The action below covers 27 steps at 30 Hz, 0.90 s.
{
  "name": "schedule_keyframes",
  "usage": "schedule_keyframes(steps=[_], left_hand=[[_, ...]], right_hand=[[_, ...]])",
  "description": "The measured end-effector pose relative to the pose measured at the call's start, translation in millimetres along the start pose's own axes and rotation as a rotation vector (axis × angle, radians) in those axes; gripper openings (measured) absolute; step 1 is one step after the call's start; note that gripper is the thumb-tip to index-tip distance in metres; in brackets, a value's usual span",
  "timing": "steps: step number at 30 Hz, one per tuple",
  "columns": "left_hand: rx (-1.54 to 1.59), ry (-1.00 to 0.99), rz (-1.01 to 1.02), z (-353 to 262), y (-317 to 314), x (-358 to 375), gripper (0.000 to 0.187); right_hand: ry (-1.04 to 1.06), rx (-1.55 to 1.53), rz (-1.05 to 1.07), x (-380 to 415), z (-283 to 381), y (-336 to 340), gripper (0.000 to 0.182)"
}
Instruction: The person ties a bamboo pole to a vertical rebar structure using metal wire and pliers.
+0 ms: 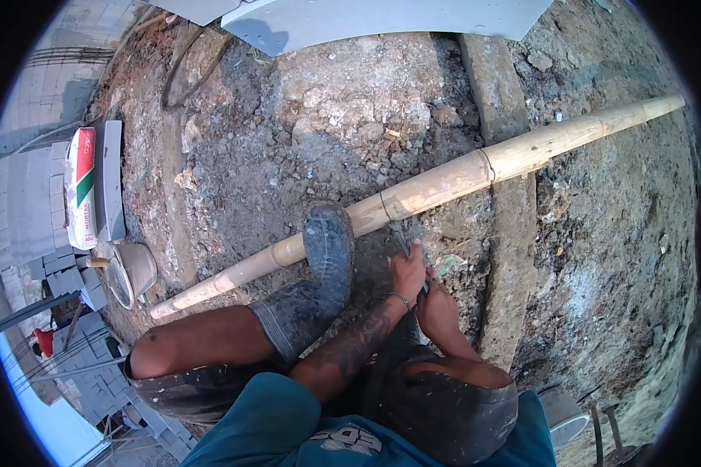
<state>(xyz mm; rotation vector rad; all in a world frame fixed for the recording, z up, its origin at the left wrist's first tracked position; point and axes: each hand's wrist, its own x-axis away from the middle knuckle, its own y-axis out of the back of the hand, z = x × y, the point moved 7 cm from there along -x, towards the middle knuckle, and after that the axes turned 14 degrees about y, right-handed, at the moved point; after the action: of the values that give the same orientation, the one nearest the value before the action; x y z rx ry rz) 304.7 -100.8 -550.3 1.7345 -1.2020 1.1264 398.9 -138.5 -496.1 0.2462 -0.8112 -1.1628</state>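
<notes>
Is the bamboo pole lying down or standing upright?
Lying down. The bamboo pole stretches along the dirt ground, pinned under a rubber boot, with both hands beside it.

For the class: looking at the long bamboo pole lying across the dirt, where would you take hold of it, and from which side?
Grip the bamboo pole on the bare stretch right of the rubber boot pinning it, coming from above with fingers wrapping round. It lies flat on the ground, so only its top and sides are open; both hands work below it beside the boot.

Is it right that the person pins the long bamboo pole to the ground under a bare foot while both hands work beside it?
Not quite. The head view shows the long bamboo pole pinned under a dark rubber boot, not a bare foot. The left hand and right hand do work close beside it.
</notes>
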Motion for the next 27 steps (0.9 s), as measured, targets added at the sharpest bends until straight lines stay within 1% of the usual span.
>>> schedule_keyframes(steps=[1, 4, 5, 6, 7, 8, 10, 11, 12, 14, 15, 16, 17, 18, 19, 20, 21, 22, 23, 24, 25, 26, 27], left_hand=[[-0.075, 0.012, -0.060, -0.8, 2.5, 1.5, 0.045], [-0.156, 0.068, -0.124, -10.9, -2.7, 14.4, 0.043], [-0.153, 0.072, -0.125, -12.2, 0.5, 16.9, 0.043], [-0.027, 0.118, 0.023, -10.9, -1.8, 18.6, 0.039], [0.101, 0.160, 0.174, -12.1, -6.6, 20.4, 0.037], [0.102, 0.159, 0.172, -17.5, -3.7, 19.8, 0.037], [0.584, 0.480, 0.526, -20.8, -24.8, 21.7, 0.033], [0.477, 0.386, 0.623, -6.3, -21.6, -4.0, 0.031], [0.482, 0.393, 0.622, -5.6, -22.2, -2.6, 0.031], [0.468, 0.346, 0.608, -9.0, -22.8, -2.0, 0.027], [0.469, 0.351, 0.605, -8.3, -25.6, -1.6, 0.027], [0.480, 0.323, 0.541, -9.5, -27.7, -4.3, 0.025], [0.487, 0.296, 0.479, -9.7, -30.5, -6.3, 0.023], [0.480, 0.298, 0.486, -10.5, -39.7, -6.7, 0.023], [0.510, 0.294, 0.339, -7.8, -38.3, -9.9, 0.022], [0.542, 0.285, 0.187, -4.5, -34.3, -12.4, 0.021], [0.498, 0.276, 0.107, 5.2, -31.9, -27.1, 0.021], [0.498, 0.278, 0.105, 11.6, -38.9, -36.9, 0.021], [0.266, 0.253, -0.229, 14.0, -27.4, -44.6, 0.022], [0.021, 0.221, -0.559, 12.4, -12.4, -45.2, 0.026], [-0.042, 0.207, -0.568, 16.7, -11.3, -50.9, 0.032], [-0.042, 0.205, -0.565, 10.3, -7.5, -37.9, 0.032], [0.053, 0.203, -0.265, -3.3, -14.2, -21.9, 0.030]], right_hand=[[0.001, 0.002, 0.004, -0.8, -3.4, -0.4, 0.025], [0.035, 0.002, 0.061, -10.6, -11.7, 6.0, 0.024], [-0.071, -0.259, 0.224, -12.5, -15.1, 4.6, 0.031], [-0.181, -0.519, 0.384, -8.4, -16.9, -1.3, 0.038], [-0.240, -0.864, 0.444, -6.7, -16.9, -9.7, 0.041], [-0.240, -0.865, 0.446, -6.8, -19.7, -8.6, 0.041], [-0.458, -1.290, 0.564, -0.7, -13.7, -18.4, 0.040], [-0.407, -1.229, 0.516, -2.5, -10.4, -13.1, 0.037], [-0.415, -1.227, 0.517, 1.1, -7.8, -12.1, 0.037], [-0.070, -0.717, 0.352, -8.8, -6.1, 7.2, 0.037], [0.191, -0.194, 0.126, -11.0, 2.6, 28.3, 0.043], [0.189, -0.194, 0.127, -7.3, 7.9, 22.2, 0.043], [0.202, 0.084, -0.065, -4.8, 15.8, 30.2, 0.042], [0.211, 0.366, -0.263, -2.4, 24.4, 41.1, 0.043], [0.152, 0.455, -0.245, -6.6, 22.5, 40.5, 0.041], [0.151, 0.454, -0.246, -10.0, 12.7, 35.3, 0.041], [0.146, 0.437, -0.175, -16.0, -8.1, 22.1, 0.042], [0.136, 0.421, -0.102, -19.0, -27.4, 11.8, 0.043], [0.193, 0.367, -0.098, -23.8, -35.5, 10.3, 0.036], [0.187, 0.363, -0.101, -29.0, -37.3, 18.4, 0.036], [0.195, 0.209, 0.052, -34.3, -38.6, 17.3, 0.028], [0.208, 0.058, 0.198, -40.0, -39.4, 15.9, 0.023], [-0.112, -0.332, 0.456, -36.2, -60.6, -3.9, 0.032]])
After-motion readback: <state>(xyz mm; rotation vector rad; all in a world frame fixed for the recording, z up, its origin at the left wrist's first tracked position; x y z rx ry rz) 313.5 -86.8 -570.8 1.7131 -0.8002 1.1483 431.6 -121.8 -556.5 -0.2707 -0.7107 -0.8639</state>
